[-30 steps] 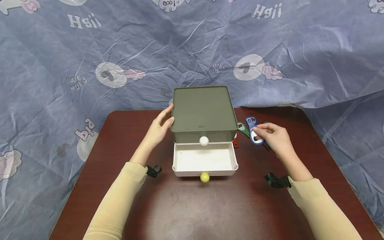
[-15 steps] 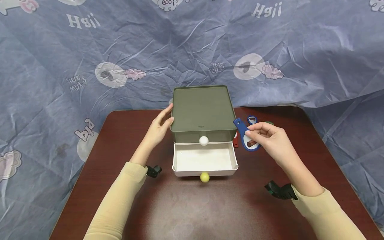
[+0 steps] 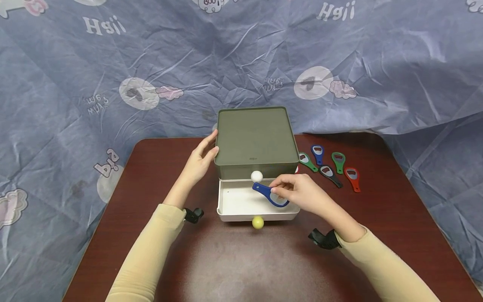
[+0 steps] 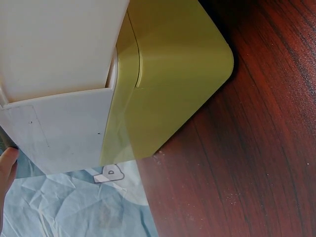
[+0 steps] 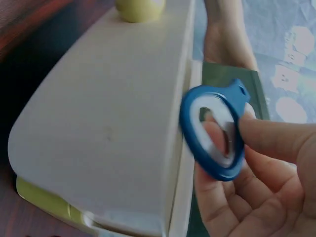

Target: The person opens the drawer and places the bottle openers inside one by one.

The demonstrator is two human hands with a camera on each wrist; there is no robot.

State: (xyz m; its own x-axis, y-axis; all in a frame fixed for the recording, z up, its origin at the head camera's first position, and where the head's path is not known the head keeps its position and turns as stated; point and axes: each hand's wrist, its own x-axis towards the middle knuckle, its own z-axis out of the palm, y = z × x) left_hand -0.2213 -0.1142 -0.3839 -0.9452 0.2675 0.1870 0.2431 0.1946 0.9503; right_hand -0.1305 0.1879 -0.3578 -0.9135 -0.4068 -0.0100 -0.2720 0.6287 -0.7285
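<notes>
Between thumb and fingers, my right hand (image 3: 302,191) pinches a blue bottle opener (image 3: 264,191) over the pulled-out white drawer (image 3: 237,201). Close up in the right wrist view, the blue bottle opener (image 5: 190,118) shows a metal plate with a hole, beside the drawer front (image 5: 108,108). My left hand (image 3: 198,161) rests against the left side of the green drawer box (image 3: 256,134), fingers fairly straight. A yellow knob (image 3: 258,222) is on the open drawer, a white knob (image 3: 256,177) on the one above. The left wrist view shows the box's side (image 4: 182,74) and only a fingertip.
Right of the box, several bottle openers lie on the dark red table (image 3: 234,260): a blue one (image 3: 318,154), a black one (image 3: 330,175), a red one (image 3: 352,179) and green ones, including a green opener (image 3: 338,162). A printed blue cloth (image 3: 241,54) hangs behind.
My right hand has lifted the blue bottle opener from the table's right side and carried it left over the drawer. My left hand has stayed at the box.
</notes>
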